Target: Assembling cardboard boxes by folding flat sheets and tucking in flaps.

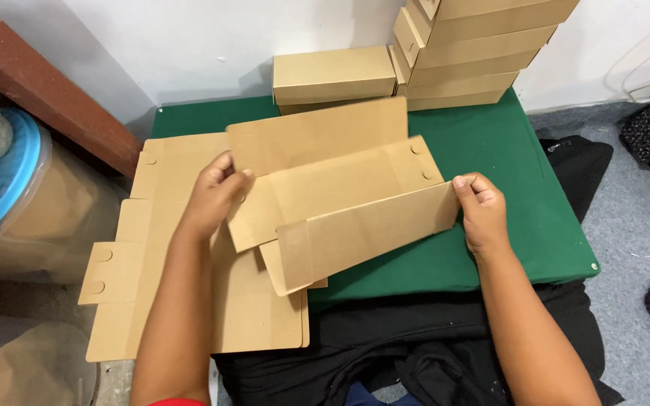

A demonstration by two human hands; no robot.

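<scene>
I hold a flat brown cardboard box blank (pixel 340 188) above a green table (pixel 505 150), partly folded along its creases. My left hand (pixel 212 197) grips its left edge, thumb on top. At the other end, my right hand (pixel 479 210) pinches the corner of the raised front panel. Under it, a stack of unfolded cardboard blanks (pixel 152 248) lies flat at the left, hanging over the table's edge.
Folded brown boxes: one (pixel 332 75) at the table's back, a leaning stack (pixel 468 53) at back right. A clear tub with a blue lid (pixel 9 180) stands at left under a red-brown ledge. Black cloth (pixel 415 353) covers my lap. Grey floor at right.
</scene>
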